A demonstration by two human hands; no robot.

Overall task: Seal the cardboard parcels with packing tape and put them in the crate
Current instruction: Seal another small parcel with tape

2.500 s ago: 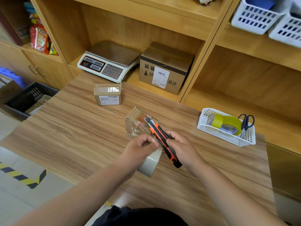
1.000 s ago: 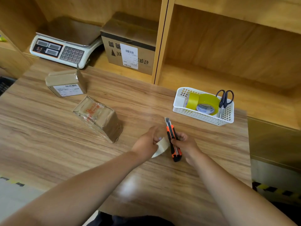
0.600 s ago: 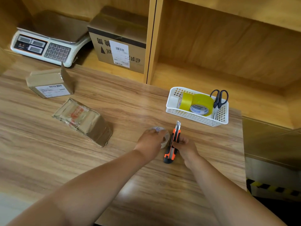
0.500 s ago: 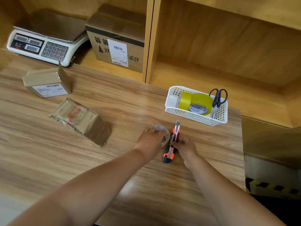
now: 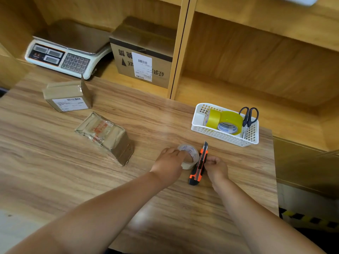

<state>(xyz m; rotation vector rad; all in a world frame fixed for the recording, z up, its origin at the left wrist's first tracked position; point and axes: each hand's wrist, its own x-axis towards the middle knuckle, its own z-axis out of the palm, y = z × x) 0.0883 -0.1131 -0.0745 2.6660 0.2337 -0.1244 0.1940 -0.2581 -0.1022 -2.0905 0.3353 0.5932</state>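
Observation:
A taped cardboard parcel (image 5: 105, 136) lies on the wooden table (image 5: 55, 171), left of my hands. A second small parcel (image 5: 67, 96) with a label and one raised flap sits further back left. My left hand (image 5: 169, 162) holds a roll of clear packing tape (image 5: 189, 155) standing flat on the table, fingers on its rim. My right hand (image 5: 215, 166) grips an orange and black utility knife (image 5: 200, 165) that lies on the table right beside the roll. No crate shows in this view.
A white basket (image 5: 225, 138) with yellow tape rolls (image 5: 225, 121) and scissors (image 5: 248, 116) stands just behind my hands. On the low shelf sit a weighing scale (image 5: 64, 54) and a large labelled box (image 5: 145, 54). The table's right edge lies near my right arm.
The taped parcel was set down on the table. Both hands moved right and lowered the tape roll and the knife onto the table; over the last half second they barely shifted.

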